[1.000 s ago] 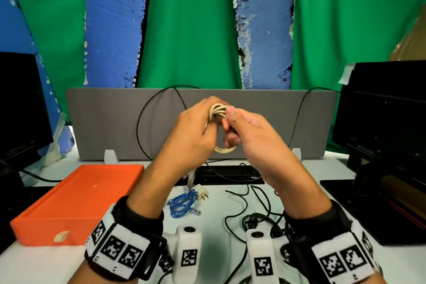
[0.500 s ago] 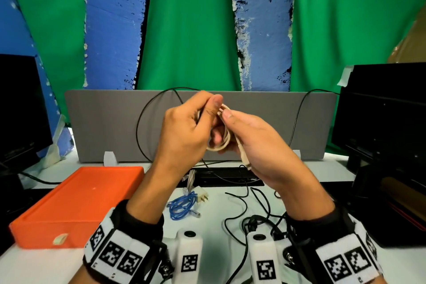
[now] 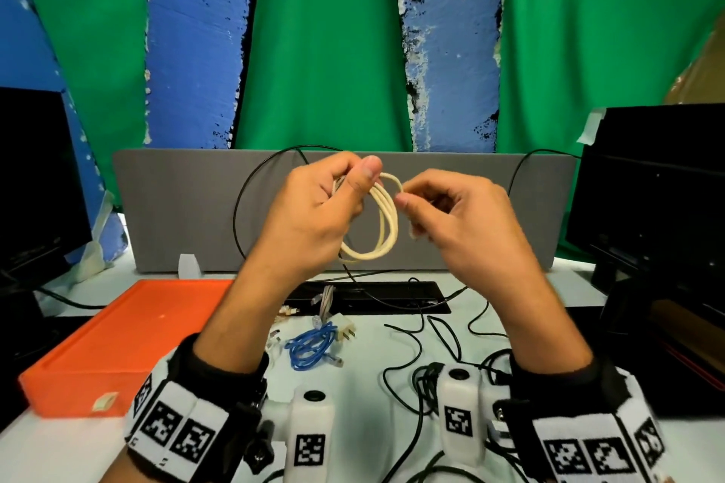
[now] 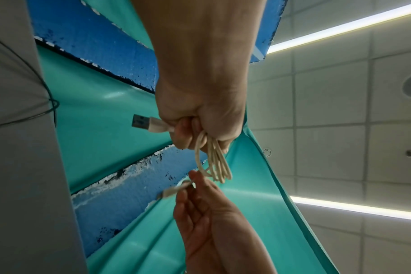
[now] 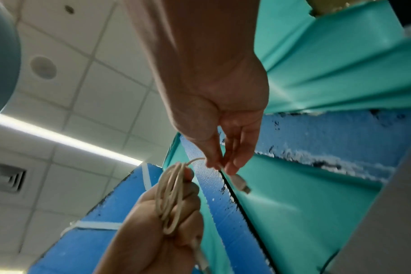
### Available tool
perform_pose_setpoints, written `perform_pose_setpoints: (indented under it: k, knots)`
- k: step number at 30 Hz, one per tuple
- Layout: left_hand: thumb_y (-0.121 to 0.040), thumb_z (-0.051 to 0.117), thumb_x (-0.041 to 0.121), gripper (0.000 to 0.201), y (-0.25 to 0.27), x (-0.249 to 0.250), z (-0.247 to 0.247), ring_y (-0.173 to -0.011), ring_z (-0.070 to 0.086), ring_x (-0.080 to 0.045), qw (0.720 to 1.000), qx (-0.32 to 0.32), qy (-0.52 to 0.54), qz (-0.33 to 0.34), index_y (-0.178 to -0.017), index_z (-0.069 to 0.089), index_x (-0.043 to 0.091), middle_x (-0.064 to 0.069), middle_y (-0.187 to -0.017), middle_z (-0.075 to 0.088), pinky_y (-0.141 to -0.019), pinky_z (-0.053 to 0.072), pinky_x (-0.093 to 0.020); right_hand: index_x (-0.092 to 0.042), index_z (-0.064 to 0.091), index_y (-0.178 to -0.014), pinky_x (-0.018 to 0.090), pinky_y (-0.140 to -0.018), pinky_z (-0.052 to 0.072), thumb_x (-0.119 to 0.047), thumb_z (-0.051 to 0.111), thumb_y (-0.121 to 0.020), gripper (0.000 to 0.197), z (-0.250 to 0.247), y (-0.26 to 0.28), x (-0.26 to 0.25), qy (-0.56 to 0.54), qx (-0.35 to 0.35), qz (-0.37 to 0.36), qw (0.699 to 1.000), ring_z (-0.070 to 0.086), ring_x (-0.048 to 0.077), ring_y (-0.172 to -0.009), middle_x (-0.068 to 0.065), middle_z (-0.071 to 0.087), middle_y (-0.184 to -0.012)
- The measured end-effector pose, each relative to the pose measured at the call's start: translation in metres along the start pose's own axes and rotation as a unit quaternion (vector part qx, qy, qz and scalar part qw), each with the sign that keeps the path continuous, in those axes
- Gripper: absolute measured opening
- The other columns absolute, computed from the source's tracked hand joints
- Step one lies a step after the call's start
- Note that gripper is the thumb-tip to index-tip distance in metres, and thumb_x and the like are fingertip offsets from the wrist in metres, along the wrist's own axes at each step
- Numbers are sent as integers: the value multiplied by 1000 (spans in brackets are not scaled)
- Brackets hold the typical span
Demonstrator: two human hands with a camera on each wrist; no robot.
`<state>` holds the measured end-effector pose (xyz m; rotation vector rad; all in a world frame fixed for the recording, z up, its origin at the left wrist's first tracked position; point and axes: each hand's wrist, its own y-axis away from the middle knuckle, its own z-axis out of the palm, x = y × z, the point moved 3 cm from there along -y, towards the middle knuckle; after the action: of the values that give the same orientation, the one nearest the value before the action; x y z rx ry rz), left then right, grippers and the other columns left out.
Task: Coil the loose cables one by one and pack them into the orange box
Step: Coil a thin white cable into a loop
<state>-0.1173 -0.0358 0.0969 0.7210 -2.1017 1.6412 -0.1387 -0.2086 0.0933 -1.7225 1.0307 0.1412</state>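
A cream cable (image 3: pixel 386 225) hangs in several loops above the desk, in front of the grey divider. My left hand (image 3: pixel 314 220) grips the top of the coil (image 4: pixel 214 161), thumb on top, with the USB plug (image 4: pixel 143 123) sticking out past the fingers. My right hand (image 3: pixel 451 216) pinches the cable's free end (image 5: pixel 214 163) just right of the coil, its small plug (image 5: pixel 241 183) dangling. The orange box (image 3: pixel 113 345) lies on the desk at the left. A blue cable (image 3: pixel 312 345) and loose black cables (image 3: pixel 416 357) lie on the desk below my hands.
Black monitors stand at the left (image 3: pixel 35 184) and right (image 3: pixel 659 200). A grey divider (image 3: pixel 176 208) runs along the back of the desk. A black cable slot (image 3: pixel 392 298) sits behind the loose cables. A small white connector (image 3: pixel 345 329) lies by the blue cable.
My hands have drawn apart, so the coil now shows between them. The right hand has moved right along the cable to its free end; the left still holds the loops.
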Motion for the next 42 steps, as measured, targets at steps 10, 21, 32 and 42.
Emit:
perform_pose_setpoints:
  k: [10,21,32,42]
  knots:
    - [-100,50,32,30,-1,8,-4,-42,29,-9,995,71,71,21,-83,64,12,3,-49,39,-41,24,-22,-15,71,-82,29,-67,57,-10,57,-97,22,44,6,-12,-500,-48,182,845,67,13,-64,1,70,-70]
    - [-103,50,33,24,4,9,-4,-48,45,-19,983,118,-111,90,-92,66,18,6,-58,56,-45,36,-34,-22,65,-77,35,-79,38,-42,61,-92,25,51,10,-11,-486,-165,190,837,56,15,-78,0,59,-76]
    - [-104,42,43,42,-7,-15,-4,-57,49,-26,976,107,-190,-1,-81,59,12,-6,-61,56,-53,40,-42,-11,69,-110,40,-71,59,-17,45,-107,25,21,3,1,-166,-166,89,968,76,28,-71,6,77,-92]
    - [-94,62,13,31,-6,-26,-18,-83,70,-19,980,-128,48,-148,-125,60,13,-5,-92,69,-76,60,-29,-19,74,-97,33,-64,56,-18,57,-101,18,18,-7,20,-125,-34,89,988,74,19,-65,5,74,-73]
